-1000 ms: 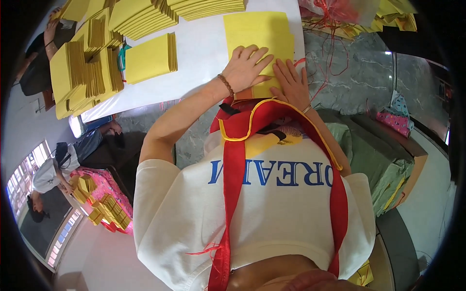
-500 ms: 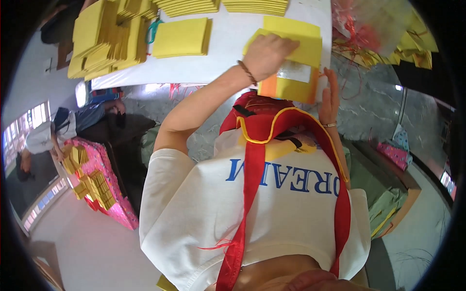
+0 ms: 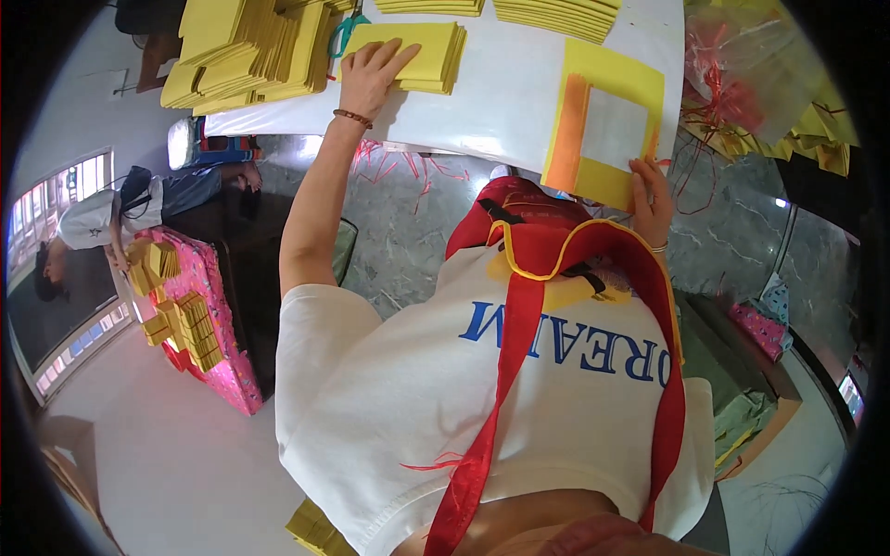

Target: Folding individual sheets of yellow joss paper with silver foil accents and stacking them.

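Observation:
My left hand point(image 3: 368, 82) lies with spread fingers on top of a short stack of folded yellow paper pieces point(image 3: 433, 57) on the white table. At the table's near right edge is an unfolded yellow paper piece point(image 3: 604, 182) with an orange strip along its left side and a pale rectangular panel in its middle. Its lower part reaches past the edge. My right hand point(image 3: 654, 206) has its fingers curled at that piece's lower right corner; its thumb is hard to make out.
Tall yellow stacks point(image 3: 246, 56) stand on the white table point(image 3: 482, 125), beside teal-handled scissors point(image 3: 345, 35). More yellow piles point(image 3: 561, 14) lie at the back. A clear plastic bag point(image 3: 742, 69) is on the right. Far left, a person point(image 3: 139, 204) is at a pink-covered table point(image 3: 199, 278).
My left hand has left the yellow piece and moved left onto the short stack. My right hand's fingers have come onto the piece's corner. The piece's panel is now uncovered. The view has shifted.

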Available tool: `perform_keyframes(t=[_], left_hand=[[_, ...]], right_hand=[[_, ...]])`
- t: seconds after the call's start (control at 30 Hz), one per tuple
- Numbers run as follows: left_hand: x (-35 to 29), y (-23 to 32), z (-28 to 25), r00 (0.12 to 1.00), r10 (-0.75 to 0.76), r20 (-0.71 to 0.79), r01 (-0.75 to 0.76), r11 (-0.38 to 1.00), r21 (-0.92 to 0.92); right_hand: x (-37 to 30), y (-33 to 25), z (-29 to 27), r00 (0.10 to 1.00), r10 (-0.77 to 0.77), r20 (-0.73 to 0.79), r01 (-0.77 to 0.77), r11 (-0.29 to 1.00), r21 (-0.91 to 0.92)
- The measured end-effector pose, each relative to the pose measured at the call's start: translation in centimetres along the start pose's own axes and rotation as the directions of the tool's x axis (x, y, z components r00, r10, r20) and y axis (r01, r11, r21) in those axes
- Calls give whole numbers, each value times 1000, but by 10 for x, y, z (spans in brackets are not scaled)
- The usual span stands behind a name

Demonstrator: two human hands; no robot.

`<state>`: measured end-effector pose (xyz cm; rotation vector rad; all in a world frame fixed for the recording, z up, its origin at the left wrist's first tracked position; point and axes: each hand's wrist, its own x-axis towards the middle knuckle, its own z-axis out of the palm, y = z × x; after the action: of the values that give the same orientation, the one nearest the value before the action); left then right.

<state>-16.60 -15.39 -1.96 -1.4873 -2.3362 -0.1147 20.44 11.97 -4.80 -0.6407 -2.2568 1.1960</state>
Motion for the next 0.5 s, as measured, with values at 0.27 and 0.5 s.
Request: perform_keyframes(t=[0.27,0.5], left_hand=[[-4,-3,7,970,40,239,-34,999,-30],[-11,3,16,987,17,159,-9,999,-54]], right_hand=[[0,4,3,1000,-1,-22,0,998,-66],[7,3,-5,998,-57,-5,57,997,-50]])
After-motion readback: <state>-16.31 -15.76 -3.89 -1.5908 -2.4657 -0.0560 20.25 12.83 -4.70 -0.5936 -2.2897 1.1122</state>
